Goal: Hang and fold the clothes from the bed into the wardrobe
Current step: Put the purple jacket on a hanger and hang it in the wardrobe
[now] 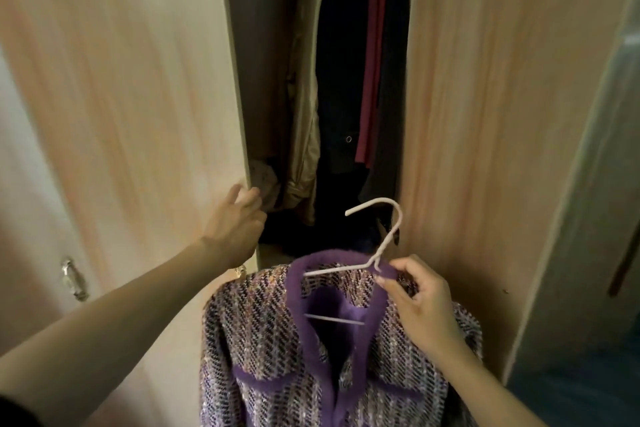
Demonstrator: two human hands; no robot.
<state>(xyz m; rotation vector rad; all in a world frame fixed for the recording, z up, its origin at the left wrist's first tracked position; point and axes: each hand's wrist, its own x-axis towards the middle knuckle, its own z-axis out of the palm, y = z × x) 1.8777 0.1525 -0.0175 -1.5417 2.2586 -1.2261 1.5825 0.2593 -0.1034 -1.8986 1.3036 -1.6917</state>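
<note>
A purple tweed jacket [277,340] was held low before the wardrobe opening, with its long axis vertical, collar uppermost and front turned to the camera. The thin white hanger [384,239] was pinched at its neck by the right hand [422,302], hook tip pointed left. The wooden door [138,97] edge was gripped by the curled fingers of the left hand [235,225]. The weave was nubbly, the collar fuzzy.

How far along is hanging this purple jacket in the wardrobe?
Done: the purple tweed jacket sits on the white wire hanger. In hand: the right hand pinches the hanger, the left hand grips the pale wooden wardrobe door. Left: hooking it inside, by the dark clothes.
</note>
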